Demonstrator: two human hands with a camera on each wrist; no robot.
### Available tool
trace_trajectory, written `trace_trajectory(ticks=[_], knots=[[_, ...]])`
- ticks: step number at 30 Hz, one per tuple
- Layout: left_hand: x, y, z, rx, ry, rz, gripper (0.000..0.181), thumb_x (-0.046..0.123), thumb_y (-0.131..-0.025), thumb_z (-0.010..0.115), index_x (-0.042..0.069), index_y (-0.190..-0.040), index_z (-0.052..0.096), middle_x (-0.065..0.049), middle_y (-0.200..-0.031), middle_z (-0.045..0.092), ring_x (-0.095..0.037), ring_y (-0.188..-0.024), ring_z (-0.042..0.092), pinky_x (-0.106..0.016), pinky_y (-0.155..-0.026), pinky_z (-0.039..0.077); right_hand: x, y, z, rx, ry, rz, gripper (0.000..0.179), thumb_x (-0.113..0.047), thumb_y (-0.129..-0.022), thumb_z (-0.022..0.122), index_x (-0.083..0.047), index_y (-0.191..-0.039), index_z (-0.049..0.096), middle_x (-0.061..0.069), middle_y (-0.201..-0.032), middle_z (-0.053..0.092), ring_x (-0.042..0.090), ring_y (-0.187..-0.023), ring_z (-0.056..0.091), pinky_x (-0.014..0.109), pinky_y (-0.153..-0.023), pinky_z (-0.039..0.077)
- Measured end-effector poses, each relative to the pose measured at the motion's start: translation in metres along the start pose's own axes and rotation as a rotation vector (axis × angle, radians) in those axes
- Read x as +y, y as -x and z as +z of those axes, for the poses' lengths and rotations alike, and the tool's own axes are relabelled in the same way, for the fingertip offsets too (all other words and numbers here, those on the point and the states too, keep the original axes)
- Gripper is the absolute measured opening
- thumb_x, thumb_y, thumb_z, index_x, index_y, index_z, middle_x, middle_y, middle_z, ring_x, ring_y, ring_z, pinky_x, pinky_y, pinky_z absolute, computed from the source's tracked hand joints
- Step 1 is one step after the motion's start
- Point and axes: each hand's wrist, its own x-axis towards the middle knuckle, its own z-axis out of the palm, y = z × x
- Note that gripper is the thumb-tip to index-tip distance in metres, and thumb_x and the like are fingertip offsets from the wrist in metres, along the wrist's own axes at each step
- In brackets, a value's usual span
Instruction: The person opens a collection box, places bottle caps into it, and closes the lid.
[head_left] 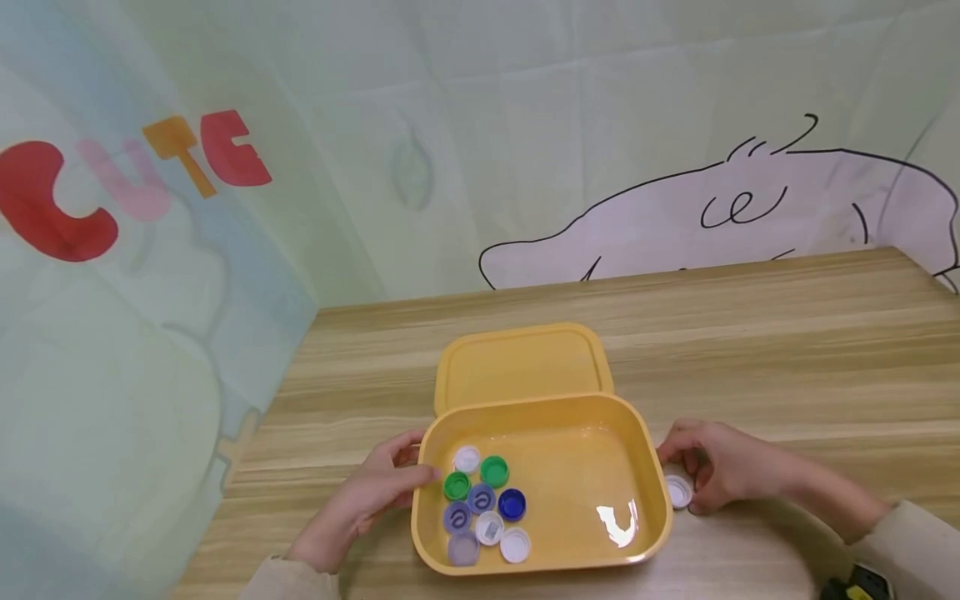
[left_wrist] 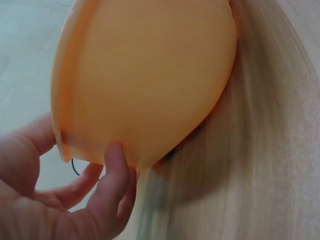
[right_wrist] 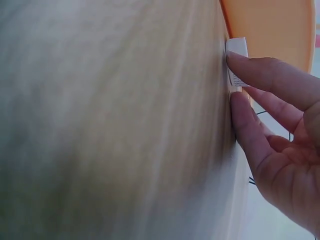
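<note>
A yellow plastic box [head_left: 570, 565] sits on the table with several bottle caps gathered in its left half. Among them are a green cap [head_left: 495, 472], a dark blue cap [head_left: 512, 505], a white cap [head_left: 515, 545] and a purple-grey cap [head_left: 457, 517]. My left hand [head_left: 382, 483] grips the box's left side, thumb over the rim and fingers against the outer wall [left_wrist: 150, 85]. Just outside the right wall, my right hand [head_left: 723, 467] pinches a white bottle cap [head_left: 678, 492] between thumb and fingers. In the right wrist view, this cap [right_wrist: 237, 47] stands close to the box.
Behind the box lies a flat yellow lid [head_left: 525, 364], its near edge hidden by the box rim. The wooden table [head_left: 787, 358] extends back to a printed cloth backdrop [head_left: 450, 125]. A dark object with a yellow mark [head_left: 858, 587] shows by the right sleeve.
</note>
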Motion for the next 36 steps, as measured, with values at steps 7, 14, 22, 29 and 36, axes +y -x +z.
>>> trace_trajectory(ticks=[7,14,22,29,36], knots=[[-0.0008,-0.0002,-0.0001,-0.006,0.003,0.0,0.066,0.006,-0.078,0.061,-0.009,-0.136,0.033,-0.021,-0.117,0.052,-0.02,-0.089,0.062,-0.038,-0.075,0.056,0.0026,-0.0014,0.0005,-0.01,-0.017,-0.01,0.041,-0.005,-0.064,0.079,-0.016,-0.101,0.066,-0.001,-0.09,0.051,0.008,-0.077,0.048,0.024,-0.057,0.053],[-0.0018,-0.0003,-0.0005,-0.018,0.011,0.007,0.066,0.005,-0.079,0.061,-0.009,-0.137,0.033,-0.02,-0.116,0.052,-0.021,-0.089,0.062,-0.038,-0.075,0.056,0.002,-0.0018,0.0006,-0.009,-0.038,-0.012,0.031,-0.005,-0.065,0.078,-0.017,-0.091,0.065,0.0,-0.089,0.052,0.008,-0.076,0.048,0.023,-0.056,0.051],[-0.0006,-0.0005,-0.0005,-0.012,0.01,0.006,0.067,0.005,-0.078,0.062,-0.009,-0.137,0.032,-0.022,-0.118,0.052,-0.022,-0.09,0.062,-0.04,-0.076,0.056,-0.0016,-0.0027,0.0015,-0.068,-0.051,-0.046,0.04,-0.008,-0.066,0.08,-0.015,-0.102,0.064,0.0,-0.091,0.051,0.007,-0.075,0.051,0.024,-0.057,0.053],[-0.0006,-0.0003,-0.0002,-0.008,0.001,0.007,0.066,0.006,-0.079,0.062,-0.008,-0.136,0.033,-0.021,-0.117,0.052,-0.021,-0.09,0.062,-0.038,-0.074,0.056,-0.0053,-0.007,0.0068,-0.104,-0.033,-0.114,0.037,-0.01,-0.066,0.08,-0.015,-0.101,0.066,-0.004,-0.089,0.05,0.004,-0.07,0.052,0.024,-0.053,0.053],[-0.0005,-0.0001,0.0001,-0.009,0.004,0.006,0.066,0.005,-0.079,0.062,-0.008,-0.137,0.033,-0.02,-0.117,0.052,-0.021,-0.09,0.061,-0.038,-0.075,0.056,-0.0046,-0.006,0.0069,-0.073,-0.041,-0.121,0.033,-0.008,-0.068,0.079,-0.018,-0.096,0.065,-0.003,-0.086,0.053,0.005,-0.072,0.053,0.024,-0.055,0.053]])
